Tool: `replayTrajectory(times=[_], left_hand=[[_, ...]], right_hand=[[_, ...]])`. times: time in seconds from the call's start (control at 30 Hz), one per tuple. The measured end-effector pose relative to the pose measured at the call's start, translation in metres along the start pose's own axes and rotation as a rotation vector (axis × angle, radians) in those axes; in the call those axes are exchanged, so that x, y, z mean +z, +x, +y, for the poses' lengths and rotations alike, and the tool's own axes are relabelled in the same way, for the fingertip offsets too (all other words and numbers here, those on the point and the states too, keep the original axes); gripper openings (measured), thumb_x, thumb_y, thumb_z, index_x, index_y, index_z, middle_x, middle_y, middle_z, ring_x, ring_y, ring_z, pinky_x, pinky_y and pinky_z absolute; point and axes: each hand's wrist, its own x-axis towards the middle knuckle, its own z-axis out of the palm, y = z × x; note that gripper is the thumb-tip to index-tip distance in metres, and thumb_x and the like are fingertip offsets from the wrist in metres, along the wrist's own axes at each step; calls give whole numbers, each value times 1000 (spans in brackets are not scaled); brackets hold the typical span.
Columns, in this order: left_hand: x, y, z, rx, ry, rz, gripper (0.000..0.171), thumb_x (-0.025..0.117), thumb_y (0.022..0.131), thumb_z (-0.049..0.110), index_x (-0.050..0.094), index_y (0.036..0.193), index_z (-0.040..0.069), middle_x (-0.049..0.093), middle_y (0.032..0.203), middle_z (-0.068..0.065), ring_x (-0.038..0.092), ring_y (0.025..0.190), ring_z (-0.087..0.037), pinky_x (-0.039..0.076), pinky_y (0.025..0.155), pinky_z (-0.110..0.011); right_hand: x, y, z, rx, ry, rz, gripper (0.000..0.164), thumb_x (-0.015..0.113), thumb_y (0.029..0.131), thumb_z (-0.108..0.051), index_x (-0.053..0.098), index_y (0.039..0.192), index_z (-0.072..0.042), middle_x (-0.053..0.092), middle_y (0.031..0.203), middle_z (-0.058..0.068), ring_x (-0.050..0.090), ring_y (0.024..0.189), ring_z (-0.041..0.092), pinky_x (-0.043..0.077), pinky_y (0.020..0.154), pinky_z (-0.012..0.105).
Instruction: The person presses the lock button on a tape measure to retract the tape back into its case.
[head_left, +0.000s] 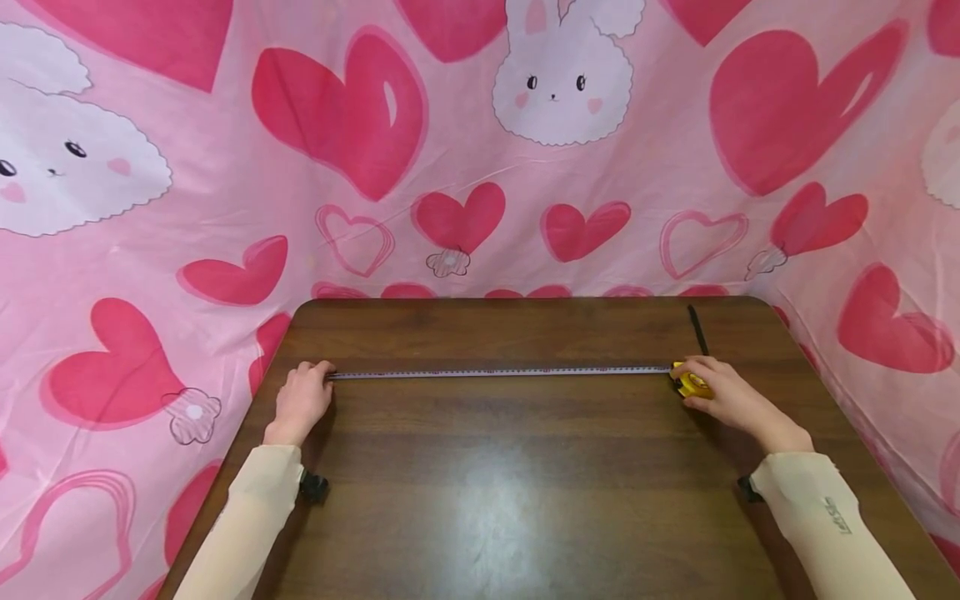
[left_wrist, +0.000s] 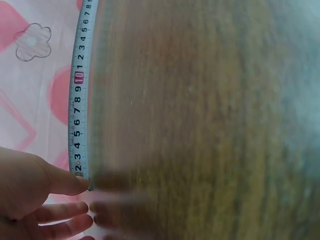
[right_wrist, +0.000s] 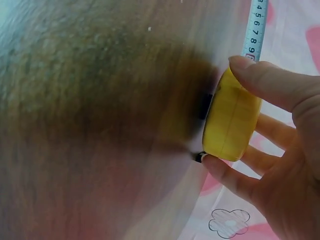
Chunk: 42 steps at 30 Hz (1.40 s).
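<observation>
A yellow tape measure (right_wrist: 231,117) is held in my right hand (head_left: 723,393), near the right side of the table. Its thumb lies by the mouth of the case and the other fingers curl round the body. From the case a pale metal blade (head_left: 487,372) with printed numbers runs straight across to the left. At the blade's far end my left hand (head_left: 302,400) pinches the tip, with the thumb (left_wrist: 70,181) on its face near the low numbers. The very end of the blade is hidden under that thumb.
The brown wooden table (head_left: 480,467) has rounded far corners. Behind the right hand lies a thin black strip (head_left: 697,329). A pink cloth (head_left: 465,167) with hearts and rabbits hangs behind and at both sides. Small black devices (head_left: 315,486) sit at both wrists.
</observation>
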Motion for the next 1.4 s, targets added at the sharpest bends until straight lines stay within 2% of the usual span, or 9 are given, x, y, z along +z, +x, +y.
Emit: replayTrajectory(times=[0.3,0.57,0.8,1.03,1.23,1.4], left_hand=[[-2,0,-2,27,-33,20,16,67,93,-2,70,108,-5,65,102,-29,63,96,-50,53,82,-66],[-5,-1,-3,54,-46,30,10,64,92,-4,71,100,-5,69,96,-28,64,88,-48,53,79,-64],[-8,-4,-4,33,-36,-8,5,66,92,-2,70,96,-2,70,93,-25,63,79,-41,55,74,-61],[-12,-3,-3,50,-36,-18,5,72,91,0,69,95,-1,71,88,-22,61,71,-36,55,68,-58],[-14,-1,-5,92,-44,-9,4,72,92,0,73,94,3,73,90,-21,65,74,-40,54,70,-59],[-18,0,-8,118,-52,3,4,74,92,1,77,95,2,75,93,-22,68,80,-42,55,76,-60]], right_hand=[[3,1,5,-36,-72,9,38,88,78,0,70,112,-3,57,126,36,56,108,56,46,91,72],[5,4,7,-29,-77,-15,36,87,80,-3,71,113,-3,56,116,30,58,101,50,49,86,68],[4,4,6,-51,-71,-47,33,87,81,-7,72,111,-6,60,115,28,58,100,48,47,85,66],[-1,-3,5,-47,-79,-61,32,88,81,-10,75,109,-6,61,113,28,59,98,46,48,84,66],[-7,-9,0,-60,-99,-30,28,89,78,-8,74,102,-8,61,111,28,59,97,48,49,81,66],[-9,-12,-1,-103,-103,30,32,90,74,-4,73,101,-9,61,109,28,60,95,48,50,78,66]])
